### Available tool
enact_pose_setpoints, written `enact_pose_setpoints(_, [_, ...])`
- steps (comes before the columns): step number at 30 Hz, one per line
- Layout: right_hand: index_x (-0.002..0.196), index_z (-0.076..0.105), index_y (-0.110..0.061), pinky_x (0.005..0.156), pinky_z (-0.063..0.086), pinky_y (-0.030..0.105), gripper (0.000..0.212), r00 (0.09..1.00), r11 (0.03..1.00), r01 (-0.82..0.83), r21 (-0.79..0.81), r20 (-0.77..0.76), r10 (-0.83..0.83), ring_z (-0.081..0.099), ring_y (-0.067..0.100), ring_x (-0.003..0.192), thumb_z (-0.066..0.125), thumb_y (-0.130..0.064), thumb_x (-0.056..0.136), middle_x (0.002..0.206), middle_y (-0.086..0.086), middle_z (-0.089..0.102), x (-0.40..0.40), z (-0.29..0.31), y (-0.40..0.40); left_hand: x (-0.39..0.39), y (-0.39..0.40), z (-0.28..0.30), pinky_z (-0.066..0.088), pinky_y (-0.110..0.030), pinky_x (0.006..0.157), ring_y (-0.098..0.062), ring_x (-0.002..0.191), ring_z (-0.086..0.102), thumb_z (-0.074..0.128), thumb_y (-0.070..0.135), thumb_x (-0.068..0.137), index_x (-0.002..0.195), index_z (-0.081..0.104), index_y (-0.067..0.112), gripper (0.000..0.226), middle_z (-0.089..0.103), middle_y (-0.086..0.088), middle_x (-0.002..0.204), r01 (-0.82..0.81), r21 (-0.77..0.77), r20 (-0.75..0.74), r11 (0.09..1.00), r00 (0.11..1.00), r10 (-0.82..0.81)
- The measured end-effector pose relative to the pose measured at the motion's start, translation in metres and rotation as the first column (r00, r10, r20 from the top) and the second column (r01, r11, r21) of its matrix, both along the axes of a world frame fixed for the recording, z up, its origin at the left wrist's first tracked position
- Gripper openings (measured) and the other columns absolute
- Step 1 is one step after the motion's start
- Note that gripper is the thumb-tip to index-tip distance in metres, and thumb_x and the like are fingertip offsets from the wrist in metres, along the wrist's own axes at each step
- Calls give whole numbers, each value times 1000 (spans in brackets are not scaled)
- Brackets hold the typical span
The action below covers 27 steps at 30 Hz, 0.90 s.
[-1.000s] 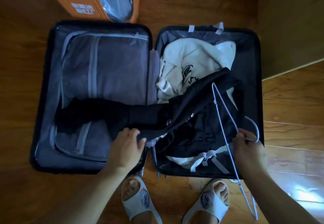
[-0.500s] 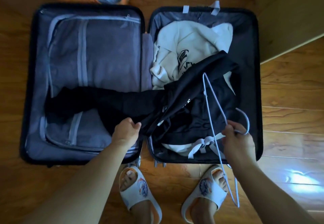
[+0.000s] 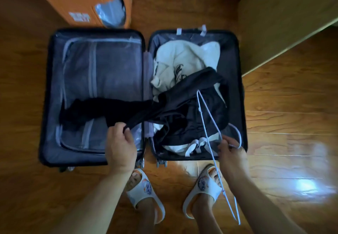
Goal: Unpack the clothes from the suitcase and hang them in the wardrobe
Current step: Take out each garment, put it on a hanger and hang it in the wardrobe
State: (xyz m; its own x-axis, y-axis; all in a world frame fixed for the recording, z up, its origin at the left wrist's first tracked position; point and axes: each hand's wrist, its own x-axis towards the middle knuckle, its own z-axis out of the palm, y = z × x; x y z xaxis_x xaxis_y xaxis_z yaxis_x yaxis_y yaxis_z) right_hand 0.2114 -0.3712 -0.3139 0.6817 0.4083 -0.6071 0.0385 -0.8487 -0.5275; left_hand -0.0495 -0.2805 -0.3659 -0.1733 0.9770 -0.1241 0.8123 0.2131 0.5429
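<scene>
Black garment (image 3: 164, 105) sprawls across both halves of open suitcase (image 3: 236, 91). Left hand (image 3: 120, 146) fingers pinch its near edge; right hand (image 3: 232, 153) fingers grip pale wire hanger (image 3: 206, 124), probably by the hook. Step: first garment out. Next: lift, thread hanger. Beyond fingers: white sweatshirt (image 3: 179, 58), wooden floor (image 3: 292, 124), orange box (image 3: 87, 1).

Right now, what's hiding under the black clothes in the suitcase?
A white garment pokes out from beneath the black garment in the suitcase. Anything deeper is covered.
</scene>
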Motion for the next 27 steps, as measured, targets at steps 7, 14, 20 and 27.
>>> enact_pose_setpoints(7, [105, 68, -41, 76, 56, 45, 36, 997, 988, 58, 146, -64, -49, 68, 29, 82, 44, -52, 81, 83, 2, 72, 31, 225, -27, 52, -3, 285, 52, -37, 95, -23, 98, 60, 54, 20, 102, 101, 59, 31, 12, 59, 1, 101, -347, -112, 621, 931, 707, 338])
enact_pose_setpoints(14, [106, 76, -17, 63, 52, 15, 23, 970, 889, 13, 458, -220, 99, 66, 3, 71, 61, -9, 92, 84, 0, 75, 103, 402, -53, 99, -15, 513, 47, -40, 90, -24, 100, 58, 51, 8, 103, 102, 62, 21, 17, 63, -3, 108, -184, -182, 788, 966, 560, 255])
enact_pose_setpoints(20, [112, 68, -10, 72, 55, 15, 20, 867, 620, 162, 768, -411, 283, 70, 8, 79, 53, -3, 101, 79, 0, 75, 146, 540, -29, 119, -25, 665, 44, -31, 82, -19, 98, 64, 68, 13, 95, 96, 66, 23, 11, 68, -3, 104, 286, 2, 402, 958, 877, -263])
enact_pose_setpoints(27, [109, 65, -18, 90, 48, 33, 18, 713, 271, 199, 942, -329, 619, 66, 15, 88, 49, -12, 103, 90, -2, 72, 142, 701, 6, 117, -41, 803, 51, -39, 86, -23, 98, 62, 73, 18, 89, 85, 63, 25, 13, 68, 4, 98, 420, 175, -398, 891, 857, -326])
